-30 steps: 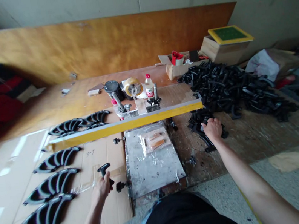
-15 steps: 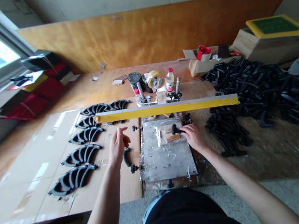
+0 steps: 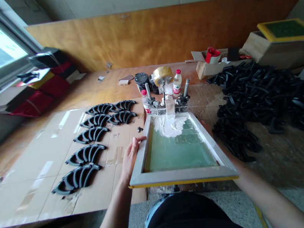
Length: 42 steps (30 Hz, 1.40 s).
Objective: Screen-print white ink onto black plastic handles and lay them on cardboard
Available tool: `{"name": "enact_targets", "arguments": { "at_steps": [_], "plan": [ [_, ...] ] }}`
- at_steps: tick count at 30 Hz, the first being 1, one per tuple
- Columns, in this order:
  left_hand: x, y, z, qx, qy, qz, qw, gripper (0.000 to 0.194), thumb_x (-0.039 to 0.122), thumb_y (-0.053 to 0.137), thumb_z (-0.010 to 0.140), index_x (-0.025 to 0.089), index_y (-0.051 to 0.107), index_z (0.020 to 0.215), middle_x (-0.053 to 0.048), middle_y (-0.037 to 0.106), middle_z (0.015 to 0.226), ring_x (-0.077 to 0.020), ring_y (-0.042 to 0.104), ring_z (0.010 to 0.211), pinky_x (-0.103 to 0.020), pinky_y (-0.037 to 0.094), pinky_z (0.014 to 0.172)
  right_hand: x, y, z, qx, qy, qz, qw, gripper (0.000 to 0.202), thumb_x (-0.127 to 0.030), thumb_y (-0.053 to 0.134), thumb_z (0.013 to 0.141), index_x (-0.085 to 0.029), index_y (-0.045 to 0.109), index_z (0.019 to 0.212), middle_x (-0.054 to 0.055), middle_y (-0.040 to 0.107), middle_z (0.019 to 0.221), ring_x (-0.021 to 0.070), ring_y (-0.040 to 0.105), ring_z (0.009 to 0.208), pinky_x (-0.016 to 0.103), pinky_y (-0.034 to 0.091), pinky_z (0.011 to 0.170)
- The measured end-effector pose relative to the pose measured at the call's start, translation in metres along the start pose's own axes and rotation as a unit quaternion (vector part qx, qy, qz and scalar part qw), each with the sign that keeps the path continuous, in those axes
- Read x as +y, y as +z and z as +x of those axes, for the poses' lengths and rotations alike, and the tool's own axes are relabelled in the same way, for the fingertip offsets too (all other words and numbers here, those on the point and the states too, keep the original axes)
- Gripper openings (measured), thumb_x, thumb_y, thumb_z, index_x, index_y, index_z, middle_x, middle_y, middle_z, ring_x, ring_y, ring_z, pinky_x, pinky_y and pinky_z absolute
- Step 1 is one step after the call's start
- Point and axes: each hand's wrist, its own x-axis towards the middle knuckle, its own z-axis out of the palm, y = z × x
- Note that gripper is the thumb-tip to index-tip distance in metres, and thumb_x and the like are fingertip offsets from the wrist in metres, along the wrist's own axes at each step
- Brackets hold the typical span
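Note:
A screen printing frame (image 3: 185, 175) lies lowered over the metal bed, its green mesh facing up and white ink (image 3: 171, 127) smeared at the far end. A clamp arm (image 3: 170, 107) stands at its far side. At the left rail is my left hand (image 3: 130, 157), closed against the edge with a finger on the rim. My right hand (image 3: 206, 127) is beside the right rail and mostly hidden behind it; its fingers and anything in them do not show. Rows of curved black handles (image 3: 77, 178) lie on cardboard to the left.
A large heap of loose black handles (image 3: 253, 93) covers the right side. Behind the clamp stand a dark tub (image 3: 142, 82), a tape roll (image 3: 163, 75) and a red-capped bottle (image 3: 177, 83). Another yellow-edged screen (image 3: 289, 30) rests on a box at the back right.
The screen frame has swung down from its raised, edge-on position and now covers the bed. My left hand has moved to its left rail. The black handle in my right hand is out of sight.

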Motion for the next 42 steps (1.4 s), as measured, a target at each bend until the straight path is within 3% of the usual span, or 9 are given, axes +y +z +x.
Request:
{"name": "enact_targets", "arguments": {
  "at_steps": [5, 8, 13, 20, 25, 30, 33, 37, 42],
  "plan": [
    [-0.076, 0.003, -0.004, -0.055, -0.091, -0.016, 0.994, 0.075, 0.059, 0.062, 0.076, 0.019, 0.050, 0.138, -0.003, 0.069, 0.084, -0.0168, 0.062, 0.067, -0.025, 0.047, 0.057, -0.024, -0.016, 0.055, 0.132, -0.073, -0.096, 0.984, 0.043, -0.021, 0.061, 0.083, -0.010, 0.059, 0.125, 0.018, 0.055, 0.130, 0.0271, 0.050, 0.121, 0.042, 0.041, 0.105],
    [-0.107, 0.010, 0.003, -0.052, -0.086, 0.007, 0.995, 0.076, 0.057, 0.060, 0.078, 0.018, 0.045, 0.141, -0.005, 0.070, 0.087, -0.0173, 0.064, 0.069, -0.026, 0.049, 0.060, -0.063, 0.006, 0.081, 0.041, -0.174, -0.126, 0.976, 0.052, -0.021, 0.068, 0.080, -0.012, 0.053, 0.129, 0.017, 0.050, 0.133, 0.0270, 0.047, 0.123, 0.040, 0.041, 0.104],
    [-0.120, 0.011, 0.006, -0.047, -0.084, 0.027, 0.995, 0.071, 0.057, 0.059, 0.079, 0.019, 0.051, 0.137, -0.006, 0.072, 0.093, -0.0198, 0.067, 0.080, -0.028, 0.051, 0.069, -0.091, 0.038, 0.069, -0.131, -0.173, -0.215, 0.952, 0.010, -0.015, 0.060, 0.084, -0.014, 0.063, 0.094, 0.011, 0.064, 0.096, 0.0233, 0.057, 0.095, 0.034, 0.045, 0.087],
    [-0.113, 0.012, 0.002, -0.011, -0.100, 0.000, 0.995, 0.062, 0.052, 0.066, 0.075, 0.020, 0.060, 0.128, -0.005, 0.072, 0.088, -0.0221, 0.067, 0.079, -0.028, 0.051, 0.068, -0.080, 0.016, 0.020, -0.245, -0.370, -0.139, 0.885, 0.019, -0.003, 0.052, 0.076, -0.018, 0.062, 0.081, 0.006, 0.063, 0.085, 0.0207, 0.055, 0.088, 0.030, 0.042, 0.078],
    [-0.111, 0.011, 0.002, -0.021, -0.106, -0.015, 0.994, 0.066, 0.053, 0.067, 0.075, 0.018, 0.058, 0.130, -0.007, 0.072, 0.088, -0.0205, 0.066, 0.074, -0.027, 0.049, 0.064, -0.083, 0.018, 0.024, -0.185, -0.311, -0.129, 0.923, 0.017, -0.006, 0.053, 0.079, -0.018, 0.064, 0.082, 0.006, 0.063, 0.084, 0.0205, 0.056, 0.087, 0.029, 0.042, 0.074],
    [-0.111, 0.011, 0.002, -0.034, -0.116, -0.024, 0.992, 0.073, 0.055, 0.066, 0.075, 0.017, 0.053, 0.135, -0.006, 0.071, 0.084, -0.0184, 0.064, 0.070, -0.025, 0.047, 0.060, -0.078, 0.027, 0.005, -0.172, -0.344, -0.121, 0.915, 0.017, -0.010, 0.054, 0.084, -0.017, 0.067, 0.091, 0.007, 0.065, 0.088, 0.0217, 0.057, 0.092, 0.031, 0.044, 0.080],
    [-0.099, 0.008, -0.001, -0.046, -0.122, -0.024, 0.991, 0.074, 0.055, 0.065, 0.076, 0.017, 0.050, 0.137, -0.005, 0.069, 0.079, -0.0174, 0.062, 0.065, -0.025, 0.046, 0.057, -0.085, 0.025, 0.025, -0.152, -0.280, -0.097, 0.943, 0.017, -0.022, 0.063, 0.085, -0.021, 0.067, 0.101, 0.004, 0.067, 0.091, 0.0196, 0.060, 0.087, 0.029, 0.045, 0.077],
    [-0.057, -0.002, -0.007, -0.049, -0.104, -0.034, 0.993, 0.069, 0.057, 0.064, 0.077, 0.020, 0.053, 0.135, -0.003, 0.068, 0.080, -0.0170, 0.062, 0.067, -0.024, 0.046, 0.055, -0.094, 0.013, 0.081, -0.084, -0.176, -0.120, 0.973, 0.054, -0.028, 0.069, 0.083, -0.027, 0.053, 0.134, 0.004, 0.069, 0.099, 0.0199, 0.062, 0.083, 0.029, 0.045, 0.075],
    [0.008, -0.003, 0.002, -0.023, -0.045, -0.071, 0.996, 0.057, 0.066, 0.047, 0.084, 0.018, 0.067, 0.107, -0.005, 0.069, 0.086, -0.0161, 0.061, 0.068, -0.026, 0.048, 0.059, -0.045, -0.024, 0.103, 0.051, -0.035, -0.120, 0.991, 0.038, -0.032, 0.053, 0.091, -0.023, 0.057, 0.128, 0.006, 0.069, 0.093, 0.0204, 0.062, 0.079, 0.031, 0.046, 0.075]
  ]
}}
